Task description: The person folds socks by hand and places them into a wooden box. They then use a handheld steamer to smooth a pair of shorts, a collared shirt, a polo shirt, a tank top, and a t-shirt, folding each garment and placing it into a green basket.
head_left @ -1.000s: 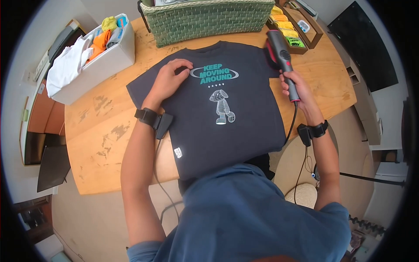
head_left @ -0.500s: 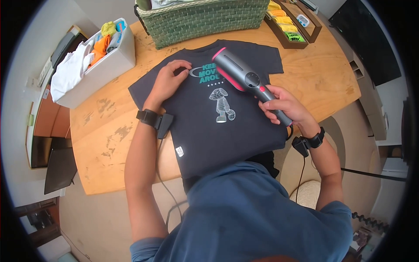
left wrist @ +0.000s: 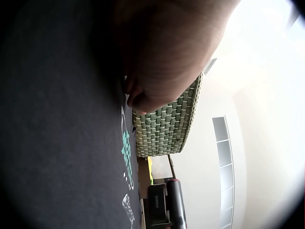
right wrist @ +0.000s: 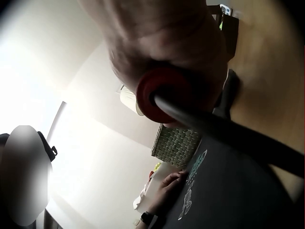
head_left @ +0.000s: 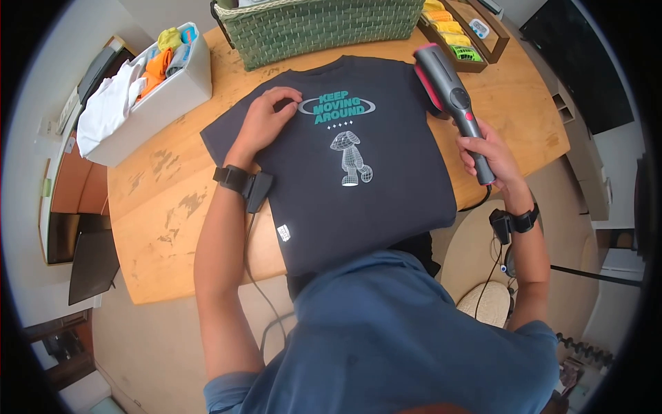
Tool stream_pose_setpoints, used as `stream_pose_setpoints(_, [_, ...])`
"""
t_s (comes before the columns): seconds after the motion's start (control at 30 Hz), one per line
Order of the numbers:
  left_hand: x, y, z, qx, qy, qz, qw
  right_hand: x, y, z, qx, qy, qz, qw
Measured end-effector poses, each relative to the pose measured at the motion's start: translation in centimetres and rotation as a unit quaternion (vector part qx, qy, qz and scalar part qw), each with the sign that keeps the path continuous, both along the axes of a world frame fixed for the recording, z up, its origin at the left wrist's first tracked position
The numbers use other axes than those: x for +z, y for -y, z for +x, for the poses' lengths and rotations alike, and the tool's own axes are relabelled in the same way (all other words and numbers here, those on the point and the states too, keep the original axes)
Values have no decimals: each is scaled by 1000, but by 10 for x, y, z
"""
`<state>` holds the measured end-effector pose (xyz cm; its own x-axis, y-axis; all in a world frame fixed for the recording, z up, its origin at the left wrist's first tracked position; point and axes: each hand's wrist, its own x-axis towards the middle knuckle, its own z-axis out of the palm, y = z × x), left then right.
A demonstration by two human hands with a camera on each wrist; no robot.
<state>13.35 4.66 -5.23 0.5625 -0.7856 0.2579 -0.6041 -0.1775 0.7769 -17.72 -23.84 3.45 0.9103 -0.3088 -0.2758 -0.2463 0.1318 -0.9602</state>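
Note:
A dark T-shirt (head_left: pixel 358 214) lies spread on the wooden table, its front up, with a "KEEP MOVING AROUND" print and a wireframe dog figure. On its left chest, beside the print, rests my left hand (head_left: pixel 265 123), fingers loosely bent and fingertips on the cloth. My right hand (head_left: pixel 491 155) grips the handle of a grey-and-pink handheld garment steamer (head_left: pixel 447 86). The steamer's head overlaps the shirt's right sleeve in the head view, covering most of it. Its cord (right wrist: pixel 228 133) leaves the handle's end in the right wrist view.
Behind the shirt stands a green woven basket (head_left: pixel 317 34). A white bin (head_left: pixel 155 114) with clothes is at the back left. A brown box (head_left: pixel 469 65) holding yellow items sits at the back right. Bare wood of the table (head_left: pixel 158 248) shows at the left.
The right hand swung the steamer left over the shirt's chest print half a second ago, then back right to the sleeve. My left hand has stayed in place on the shirt.

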Motion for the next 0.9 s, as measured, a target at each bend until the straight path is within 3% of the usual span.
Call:
stream_pose_setpoints(0.03, [-1, 0, 1, -1, 0, -2, 1000, 2, -2, 2, 24, 6, 13, 1000])
stream_pose_setpoints(0.13, [-4, 0, 0, -3, 2, -6, 1000, -5, 8, 15, 113, -29, -186, 976])
stream_pose_setpoints(0.33, [-5, 0, 2, -2, -4, -12, 1000, 2, 20, 14, 232, -140, -198, 942])
stream_pose_setpoints(0.47, [-4, 1, 1, 3, -12, -8, 1000, -8, 38, -22, 299, -99, -265, 912])
stream_pose_setpoints(0.5, [-4, 0, 1, 4, -15, -8, 1000, 8, 33, -31, 291, -201, -240, 904])
stream_pose_setpoints(0.7, [-4, 0, 2, -4, 9, 3, 1000, 25, 29, -79, 443, -209, -216, 845])
stream_pose_setpoints(0.8, [0, 1, -1, 7, -31, 2, 1000, 39, 8, -83, 443, -216, -225, 840])
stream_pose_setpoints(0.83, [3, 0, -3, 14, -52, -2, 999, 39, 2, -83, 442, -168, -252, 844])
stream_pose_setpoints(0.9, [11, -7, -4, 34, -43, -28, 998, 40, -19, -80, 380, -151, -189, 893])
